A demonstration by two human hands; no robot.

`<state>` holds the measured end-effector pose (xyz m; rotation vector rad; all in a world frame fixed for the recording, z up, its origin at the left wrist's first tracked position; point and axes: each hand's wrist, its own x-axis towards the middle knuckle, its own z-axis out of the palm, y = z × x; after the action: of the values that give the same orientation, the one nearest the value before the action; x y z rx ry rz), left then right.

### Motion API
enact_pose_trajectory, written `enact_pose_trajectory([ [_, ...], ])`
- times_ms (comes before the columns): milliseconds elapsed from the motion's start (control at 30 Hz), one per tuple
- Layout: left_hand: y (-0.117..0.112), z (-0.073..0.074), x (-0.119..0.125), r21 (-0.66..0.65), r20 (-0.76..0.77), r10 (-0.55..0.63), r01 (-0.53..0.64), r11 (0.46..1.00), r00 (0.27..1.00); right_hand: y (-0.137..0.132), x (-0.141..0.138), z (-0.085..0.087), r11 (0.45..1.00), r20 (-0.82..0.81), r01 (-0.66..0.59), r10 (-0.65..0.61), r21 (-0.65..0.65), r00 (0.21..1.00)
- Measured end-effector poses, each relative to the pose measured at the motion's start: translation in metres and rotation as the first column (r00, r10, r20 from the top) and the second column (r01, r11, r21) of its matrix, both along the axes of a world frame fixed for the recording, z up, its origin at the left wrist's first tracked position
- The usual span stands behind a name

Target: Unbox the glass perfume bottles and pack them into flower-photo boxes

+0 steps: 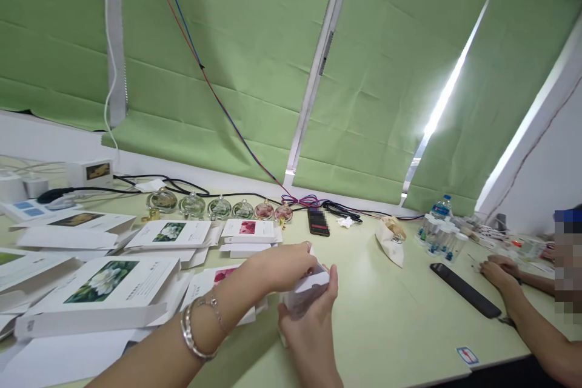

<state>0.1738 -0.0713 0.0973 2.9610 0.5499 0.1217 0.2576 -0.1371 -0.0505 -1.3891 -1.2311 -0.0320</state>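
A small white cardboard box point(309, 286) is held up between my two hands at the table's middle. My right hand point(313, 321) grips it from below, thumb on one side and fingers on the other. My left hand point(286, 264), with bracelets on its wrist, reaches over from the left. Its fingers are curled down at the box's top end, and their tips are hidden. White boxes with a red flower picture lie left of my hands, one flat box point(250, 229) behind and another point(213, 282) partly under my left arm.
Larger flower-printed boxes point(109, 282) spread over the left. Several round glass bottles point(220, 207) line the back. A phone point(318, 222), a paper bag point(390, 241), clear containers point(443, 237) and a black case point(464, 290) lie rightward. Another person's hands point(500, 273) rest at far right.
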Motion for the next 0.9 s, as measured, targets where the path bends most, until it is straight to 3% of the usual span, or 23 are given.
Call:
enact_pose_trajectory([
  [133,0.022,-0.017,-0.016,-0.276,0.161,0.046,0.000,0.961,0.986,-0.006,0.026,0.018,0.992,0.186,0.023,0.000,-0.122,0.983],
  [233,0.034,-0.035,-0.024,-0.557,0.278,0.175,0.010,0.831,0.944,-0.016,0.051,0.033,0.969,0.280,-0.022,0.092,-0.245,0.956],
  [300,0.039,-0.047,-0.024,-0.668,0.363,0.265,0.051,0.743,0.893,-0.025,0.069,0.039,0.942,0.300,-0.060,0.165,-0.331,0.940],
  [467,0.045,-0.072,-0.013,-0.789,0.469,0.487,0.101,0.606,0.737,-0.044,0.096,0.040,0.870,0.329,-0.019,0.207,-0.493,0.921],
  [533,0.046,-0.080,-0.009,-0.796,0.468,0.520,0.086,0.599,0.715,-0.046,0.095,0.037,0.854,0.355,-0.001,0.217,-0.520,0.910],
  [700,0.043,-0.093,-0.006,-0.801,0.412,0.533,0.015,0.599,0.739,-0.044,0.086,0.033,0.794,0.363,0.025,0.250,-0.607,0.898],
  [767,0.043,-0.095,-0.007,-0.806,0.397,0.563,-0.017,0.591,0.725,-0.048,0.091,0.036,0.726,0.335,0.021,0.291,-0.688,0.896],
  [900,0.042,-0.095,-0.009,-0.792,0.400,0.607,-0.075,0.606,0.687,-0.063,0.125,0.052,0.477,0.276,0.107,0.301,-0.873,0.913],
])
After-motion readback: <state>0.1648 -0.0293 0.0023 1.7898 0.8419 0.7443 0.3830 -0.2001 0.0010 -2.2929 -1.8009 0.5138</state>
